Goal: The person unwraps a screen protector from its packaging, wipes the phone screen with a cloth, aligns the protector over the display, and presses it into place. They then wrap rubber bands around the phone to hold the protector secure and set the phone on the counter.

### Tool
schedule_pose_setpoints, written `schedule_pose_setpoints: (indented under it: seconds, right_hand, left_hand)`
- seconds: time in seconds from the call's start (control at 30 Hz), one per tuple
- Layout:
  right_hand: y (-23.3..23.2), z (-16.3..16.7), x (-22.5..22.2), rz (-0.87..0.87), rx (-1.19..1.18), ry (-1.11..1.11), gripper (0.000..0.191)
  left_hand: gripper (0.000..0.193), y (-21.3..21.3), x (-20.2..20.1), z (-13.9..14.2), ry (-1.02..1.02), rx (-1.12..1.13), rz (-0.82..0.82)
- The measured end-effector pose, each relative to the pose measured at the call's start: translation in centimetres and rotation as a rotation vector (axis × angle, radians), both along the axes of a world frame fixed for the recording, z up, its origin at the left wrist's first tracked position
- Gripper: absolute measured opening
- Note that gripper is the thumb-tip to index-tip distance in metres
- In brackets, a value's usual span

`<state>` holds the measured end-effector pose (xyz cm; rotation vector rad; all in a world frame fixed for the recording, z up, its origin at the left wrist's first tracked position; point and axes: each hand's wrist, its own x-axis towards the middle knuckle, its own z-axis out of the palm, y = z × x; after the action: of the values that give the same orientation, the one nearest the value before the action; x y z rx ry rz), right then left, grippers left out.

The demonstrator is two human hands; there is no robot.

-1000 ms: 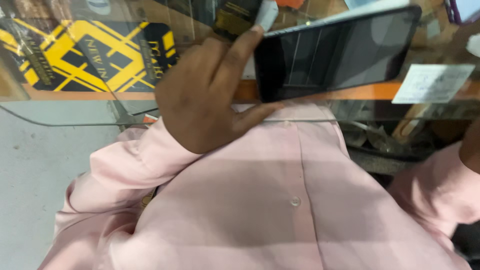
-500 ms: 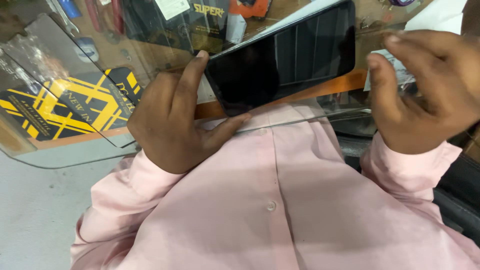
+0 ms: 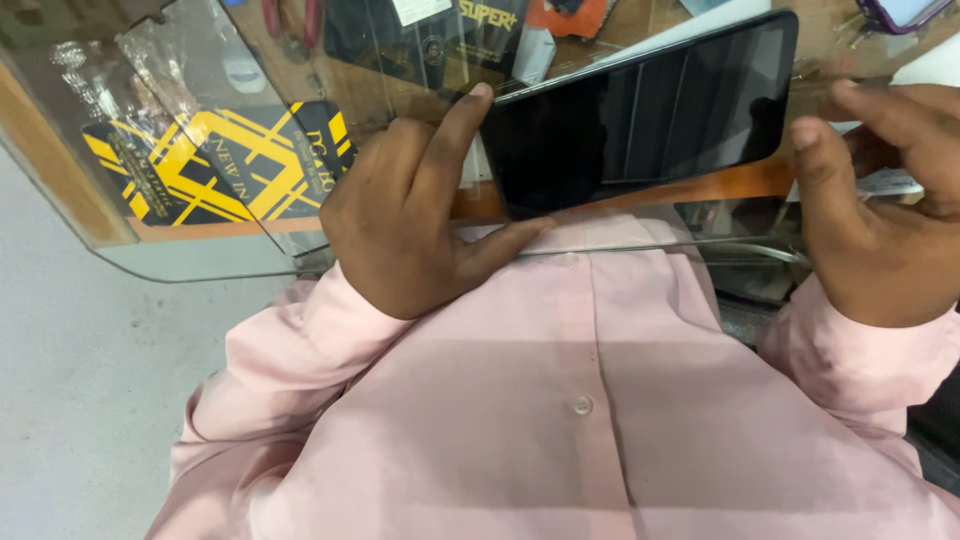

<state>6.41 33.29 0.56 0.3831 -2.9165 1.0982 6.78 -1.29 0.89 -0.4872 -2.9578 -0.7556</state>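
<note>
Left hand [image 3: 410, 235]: grips the near end of a dark tablet-like device [image 3: 640, 110], forefinger laid over its top corner and thumb pressed along the lower edge; holding that end alone.
Right hand [image 3: 885, 215]: fingers spread wide, thumb raised, just beside the far end of the device but not touching it; it holds nothing that can be seen.
Device: black glass face up, tilted, held above the glass tabletop [image 3: 200, 240] and close to the chest of the pink shirt [image 3: 560, 400].
Tabletop: clear glass with a rounded corner; yellow-and-black printed packs [image 3: 215, 165] lie under it, with dark packs further back.
Doing it well: a slab this wide is better carried at both ends, I judge; the right hand should take the free short edge by its rim, pads off the screen, so the left-hand pinch is not bearing the whole weight.
Risk: held by one corner, it could twist or slip onto the glass.
Change from half a second ago: the device sits a little further right and lower in view, the right hand has opened more, and the left-hand grip is unchanged.
</note>
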Motion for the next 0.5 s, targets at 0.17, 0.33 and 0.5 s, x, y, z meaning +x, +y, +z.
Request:
schedule_pose_setpoints:
  seconds: [0.17,0.33,0.5]
  right_hand:
    - [0.2,0.2,-0.2,-0.011,-0.008,-0.062,0.025]
    - [-0.3,1.3,-1.6,-0.004,-0.067,-0.125,0.018]
    - [-1.8,2.2,-4.0,-0.019,-0.063,-0.186,0.005]
  left_hand:
    - [0.089,0.2,-0.3,0.4,0.015,-0.014,0.005]
    - [0.102,0.6,-0.7,1.3,-0.016,-0.001,0.012]
    - [0.089,1.1,-1.1,1.0,-0.008,-0.059,0.012]
